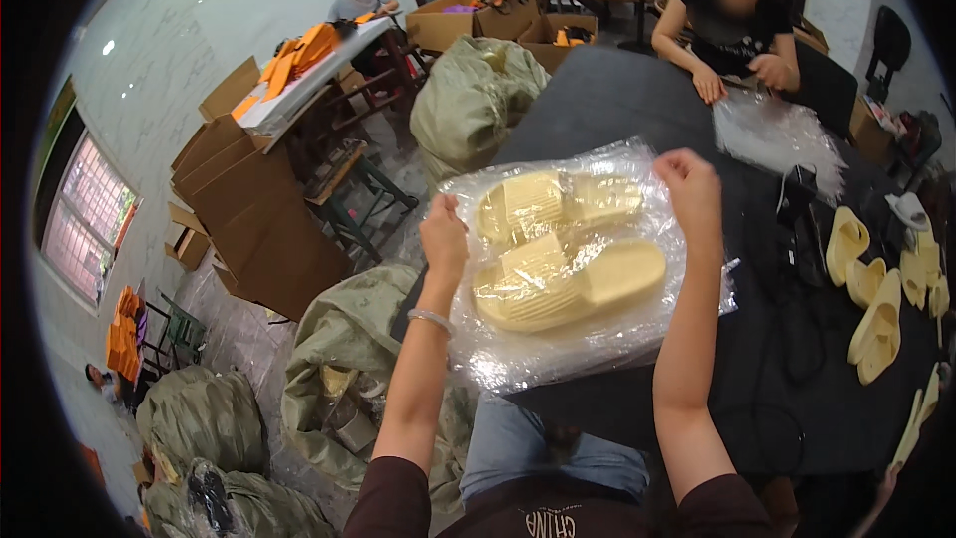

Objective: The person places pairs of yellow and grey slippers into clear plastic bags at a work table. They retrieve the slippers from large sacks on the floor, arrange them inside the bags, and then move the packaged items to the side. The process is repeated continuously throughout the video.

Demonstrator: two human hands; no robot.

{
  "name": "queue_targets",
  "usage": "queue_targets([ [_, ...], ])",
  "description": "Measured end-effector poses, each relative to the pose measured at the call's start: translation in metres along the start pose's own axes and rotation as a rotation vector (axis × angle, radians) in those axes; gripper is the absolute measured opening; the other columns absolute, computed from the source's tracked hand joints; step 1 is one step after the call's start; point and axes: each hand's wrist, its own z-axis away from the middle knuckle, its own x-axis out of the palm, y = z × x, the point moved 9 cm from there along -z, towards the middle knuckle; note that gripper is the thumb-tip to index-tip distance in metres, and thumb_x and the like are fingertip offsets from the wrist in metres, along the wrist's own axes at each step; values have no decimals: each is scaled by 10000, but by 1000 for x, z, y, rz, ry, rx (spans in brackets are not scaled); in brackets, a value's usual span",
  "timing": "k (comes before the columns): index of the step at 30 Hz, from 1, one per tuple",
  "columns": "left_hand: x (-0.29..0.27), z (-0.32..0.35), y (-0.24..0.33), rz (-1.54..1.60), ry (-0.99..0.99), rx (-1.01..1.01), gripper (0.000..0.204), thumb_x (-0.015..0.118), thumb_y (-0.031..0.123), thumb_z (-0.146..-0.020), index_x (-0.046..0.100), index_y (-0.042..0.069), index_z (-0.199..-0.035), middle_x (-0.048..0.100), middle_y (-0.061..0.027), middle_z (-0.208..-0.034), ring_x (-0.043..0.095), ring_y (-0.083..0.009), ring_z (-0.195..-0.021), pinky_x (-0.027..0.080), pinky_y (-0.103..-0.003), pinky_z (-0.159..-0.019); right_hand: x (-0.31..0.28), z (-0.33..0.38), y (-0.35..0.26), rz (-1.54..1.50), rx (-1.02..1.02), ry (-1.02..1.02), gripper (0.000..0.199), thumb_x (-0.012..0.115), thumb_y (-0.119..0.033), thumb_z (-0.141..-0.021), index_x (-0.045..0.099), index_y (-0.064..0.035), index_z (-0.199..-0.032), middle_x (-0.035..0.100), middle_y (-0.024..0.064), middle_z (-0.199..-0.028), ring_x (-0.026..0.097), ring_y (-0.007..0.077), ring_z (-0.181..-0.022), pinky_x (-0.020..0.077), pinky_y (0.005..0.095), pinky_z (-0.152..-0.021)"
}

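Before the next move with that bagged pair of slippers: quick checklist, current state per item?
1. Both slippers inside the clear bag: ok, upper slipper and lower slipper lie side by side.
2. Left hand grips the bag's edge: ok.
3. Right hand grips the opposite top corner: ok.
4. Bag mouth sealed: cannot tell, plastic too crinkled.
5. Bag over the dark table: ok, though its near edge hangs past the table's rim.
6. Loose slippers at the right kept apart from the bag: ok.
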Motion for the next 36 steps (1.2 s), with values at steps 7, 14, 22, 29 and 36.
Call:
queue_targets([
  [7, 36, -4, -18, -54, -167, 55, 313, 554, 188, -926, 528, -19, -1160, 614, -141, -779, 601, -232, -598, 468, -348, -521, -8, -8, 45, -299, 199, -17, 465, 600, -333, -911, 545, 42, -1180, 621, 165, -972, 660, 224, -637, 535, 307, -527],
  [14, -3, 92, 61, -439, -353, 399, 535, 477, 170, -957, 292, -66, -1400, 307, -228, -1470, 296, -357, -1361, 271, -423, -1091, 5, 11, 99, -444, 421, -535, 303, 546, -186, -938, 570, 29, -1151, 669, 117, -881, 656, 175, -594, 545, 272, -528],
  [22, 17, 127, 12, -405, -399, 369, 605, 311, 321, -995, 175, -48, -1454, 177, -220, -1524, 150, -346, -1422, 129, -429, -1149, 70, 50, 14, -410, -91, -1236, 515, 669, -160, -849, 508, -31, -1321, 601, 104, -1228, 574, 167, -1099, 440, 271, -951],
  [29, 4, 136, 28, -633, -290, 451, 732, 400, 414, -939, 134, -6, -1477, 179, -140, -1546, 121, -304, -1438, 59, -488, -1145, 118, 72, -16, 363, -684, -1070, 878, 656, -500, -777, 293, -77, -1456, 258, 120, -1518, 201, 246, -1415, 109, 430, -1168],
  [36, 7, 129, 17, -504, -408, 391, 722, 401, 437, -946, 174, -9, -1466, 261, -180, -1506, 231, -312, -1404, 133, -477, -1137, 182, 72, -8, 260, -607, -1005, 649, 668, -369, -759, 486, -149, -1342, 424, 71, -1431, 278, 189, -1386, 89, 432, -1171],
])
